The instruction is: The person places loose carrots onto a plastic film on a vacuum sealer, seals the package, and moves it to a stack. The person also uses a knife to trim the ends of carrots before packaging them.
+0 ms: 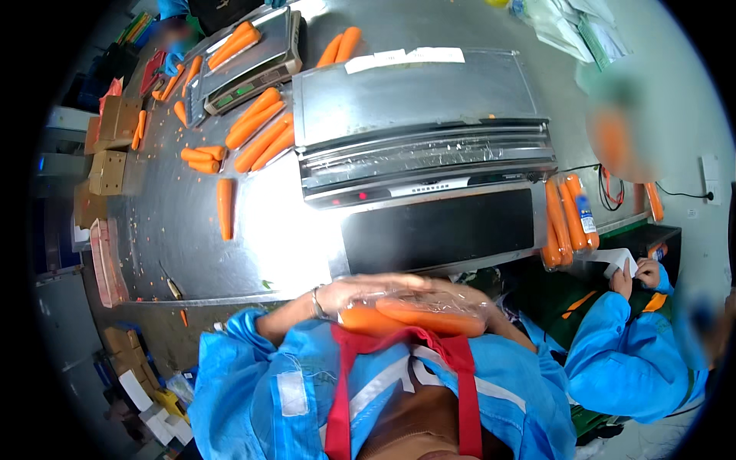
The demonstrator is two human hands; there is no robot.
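Note:
Close to my chest is a pack of carrots (429,316) in clear plastic film, which looks wrinkled along its top. My left hand (364,287), with a band at the wrist, lies along the far side of the pack, fingers stretched toward the right. At the pack's right end, my right hand (469,295) bends around it, its fingers partly hidden by the shiny film. Both hands grip the pack between them. Just beyond them is the wrapping machine (422,157), with a film roller and a black plate (438,230) along its front.
A scale (257,65) bearing carrots stands back left. Loose carrots (225,208) and packed ones (264,142) lie on the metal table (176,261). Wrapped packs (569,218) sit right of the machine. A co-worker in blue sleeves (632,345) handles white paper (613,259) at right.

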